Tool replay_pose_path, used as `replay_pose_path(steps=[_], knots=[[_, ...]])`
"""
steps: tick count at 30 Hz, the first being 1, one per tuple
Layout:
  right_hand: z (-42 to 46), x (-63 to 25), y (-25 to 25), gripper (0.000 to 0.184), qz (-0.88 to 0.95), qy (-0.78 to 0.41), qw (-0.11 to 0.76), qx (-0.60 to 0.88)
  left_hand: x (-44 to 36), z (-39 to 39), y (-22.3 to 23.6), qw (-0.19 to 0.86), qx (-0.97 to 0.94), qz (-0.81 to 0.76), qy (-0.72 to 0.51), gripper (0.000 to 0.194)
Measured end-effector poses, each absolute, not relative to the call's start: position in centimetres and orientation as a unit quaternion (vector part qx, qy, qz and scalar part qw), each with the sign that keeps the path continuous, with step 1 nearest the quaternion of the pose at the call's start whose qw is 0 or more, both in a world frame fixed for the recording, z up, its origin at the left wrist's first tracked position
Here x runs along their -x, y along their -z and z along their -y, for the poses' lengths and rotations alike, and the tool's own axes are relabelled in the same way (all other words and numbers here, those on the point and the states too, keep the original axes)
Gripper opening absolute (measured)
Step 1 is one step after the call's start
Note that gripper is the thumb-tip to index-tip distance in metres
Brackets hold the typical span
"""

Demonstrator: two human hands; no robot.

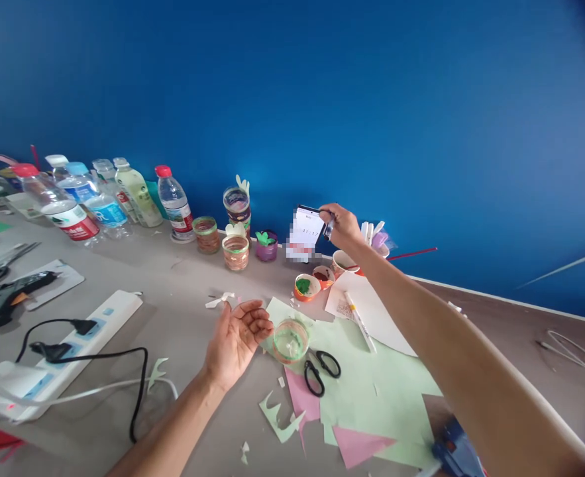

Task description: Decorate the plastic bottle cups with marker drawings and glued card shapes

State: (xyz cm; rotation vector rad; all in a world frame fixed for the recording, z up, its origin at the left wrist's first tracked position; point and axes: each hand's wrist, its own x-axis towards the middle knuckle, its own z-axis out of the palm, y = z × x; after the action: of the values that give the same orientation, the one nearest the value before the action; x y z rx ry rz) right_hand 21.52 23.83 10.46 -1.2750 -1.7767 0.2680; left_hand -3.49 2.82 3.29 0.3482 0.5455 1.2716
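My right hand [342, 226] reaches to the wall, its fingers closed at the upper right edge of an upright phone [306, 235] with a lit screen, partly blurred. A small dark part shows under those fingers; I cannot make out what it is. My left hand [237, 341] hovers palm up over the table, fingers apart and loosely bent, holding nothing. Just right of it stands a clear cup [291, 341] with a green and pinkish rim, on light green paper [386, 384]. Black-handled scissors [322, 372] lie against the cup's right side, their blades hidden.
Decorated cups [236, 252] and plastic bottles [175, 205] line the wall. Small paint cups [306, 286] stand below the phone. A marker [360, 322] and pink paper [359, 447] lie at right. A power strip [83, 351] with cords and a glue gun [14, 295] occupy the left.
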Motion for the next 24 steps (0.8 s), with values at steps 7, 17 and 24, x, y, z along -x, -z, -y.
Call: replay_pose_path(steps=[7, 17, 24], knots=[[-24.2, -21.6, -7.8, 0.033, 0.733, -0.077, 0.417, 0.532, 3.6, -2.8, -2.9, 0.766, -0.161, -0.240, -0.575, 0.049], [-23.6, -21.4, -5.1, 0.036, 0.688, 0.017, 0.433, 0.582, 3.8, -2.8, -3.0, 0.779, -0.154, -0.227, -0.564, 0.046], [-23.7, -21.5, -4.3, 0.043, 0.678, 0.047, 0.417, 0.603, 3.7, -2.7, -2.9, 0.783, -0.149, -0.224, -0.560, 0.046]])
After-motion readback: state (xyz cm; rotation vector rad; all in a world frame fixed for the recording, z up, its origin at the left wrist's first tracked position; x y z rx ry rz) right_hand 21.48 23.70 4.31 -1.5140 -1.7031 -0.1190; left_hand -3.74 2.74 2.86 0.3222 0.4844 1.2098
